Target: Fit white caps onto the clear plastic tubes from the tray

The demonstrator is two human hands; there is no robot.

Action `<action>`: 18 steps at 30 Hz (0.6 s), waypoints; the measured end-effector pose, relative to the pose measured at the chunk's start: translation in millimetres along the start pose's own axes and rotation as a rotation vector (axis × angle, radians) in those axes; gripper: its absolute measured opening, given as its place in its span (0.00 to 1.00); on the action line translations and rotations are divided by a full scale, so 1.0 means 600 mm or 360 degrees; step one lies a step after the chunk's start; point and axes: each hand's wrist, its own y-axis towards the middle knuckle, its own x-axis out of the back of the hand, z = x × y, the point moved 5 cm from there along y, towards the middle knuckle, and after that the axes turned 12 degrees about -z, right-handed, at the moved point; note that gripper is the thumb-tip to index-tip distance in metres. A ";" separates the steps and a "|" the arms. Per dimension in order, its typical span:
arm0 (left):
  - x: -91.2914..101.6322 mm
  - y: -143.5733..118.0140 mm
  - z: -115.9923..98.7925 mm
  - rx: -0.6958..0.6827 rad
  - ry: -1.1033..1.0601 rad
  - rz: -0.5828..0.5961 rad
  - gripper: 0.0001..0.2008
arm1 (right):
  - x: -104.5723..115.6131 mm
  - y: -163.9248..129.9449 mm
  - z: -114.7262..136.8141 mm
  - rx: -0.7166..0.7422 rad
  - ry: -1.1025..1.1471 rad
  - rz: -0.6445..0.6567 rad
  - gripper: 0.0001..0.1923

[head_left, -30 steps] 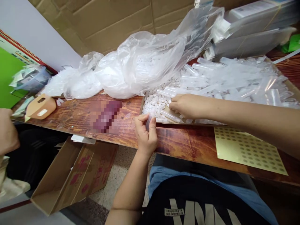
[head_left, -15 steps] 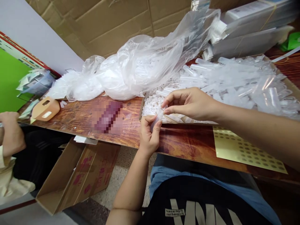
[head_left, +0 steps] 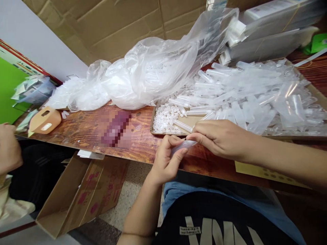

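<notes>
My left hand [head_left: 167,160] is closed around a translucent plastic tube [head_left: 183,145], its thumb lying along the near side. At the tube's right end, the fingers of my right hand [head_left: 222,139] pinch together on it and hide the tip. Both hands are over the table's front edge, just in front of a shallow cardboard tray [head_left: 192,120]. Small white plastic pieces [head_left: 163,119] lie heaped in the tray's left end. Many clear plastic tubes [head_left: 230,92] fill its middle and right.
Large clear plastic bags [head_left: 143,75] lie behind the tray. A yellow sticker sheet [head_left: 265,173] is partly under my right forearm. Left on the table [head_left: 143,136] are a blurred dark red object [head_left: 116,128] and an orange holder [head_left: 45,120]. Another person's hand [head_left: 10,149] shows far left.
Both hands have moved nearer to me and slightly right, away from the white pieces. The tube now lies more level, and my right fingers have closed in on its end.
</notes>
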 end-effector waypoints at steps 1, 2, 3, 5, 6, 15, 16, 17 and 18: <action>-0.004 -0.005 -0.002 -0.0044 0.0044 0.0055 0.10 | 0.002 -0.010 0.003 -0.0006 -0.0072 0.0004 0.21; -0.008 -0.008 -0.002 -0.0037 0.0051 0.0111 0.09 | 0.006 -0.019 0.007 -0.0004 -0.0115 -0.0001 0.19; -0.011 -0.011 0.000 0.0004 0.0044 0.0146 0.09 | 0.010 -0.028 0.012 0.0015 -0.0126 -0.0003 0.17; -0.016 -0.015 0.002 0.0070 0.0028 0.0189 0.10 | 0.016 -0.045 0.025 0.0112 -0.0102 -0.0003 0.13; -0.020 -0.017 0.002 0.0086 0.0026 0.0214 0.11 | 0.018 -0.052 0.030 0.0158 -0.0092 -0.0005 0.13; -0.064 -0.037 -0.003 0.0525 -0.0324 0.0379 0.17 | 0.032 -0.085 0.039 0.0199 -0.0046 -0.0085 0.15; -0.067 -0.038 -0.005 0.0543 -0.0308 0.0389 0.17 | 0.033 -0.088 0.039 0.0189 -0.0027 -0.0047 0.17; -0.069 -0.037 -0.006 0.0533 -0.0266 0.0394 0.17 | 0.032 -0.090 0.035 0.0109 -0.0019 0.0009 0.19; -0.072 -0.037 -0.007 0.0517 -0.0215 0.0400 0.17 | 0.032 -0.093 0.028 -0.0024 -0.0028 0.0067 0.21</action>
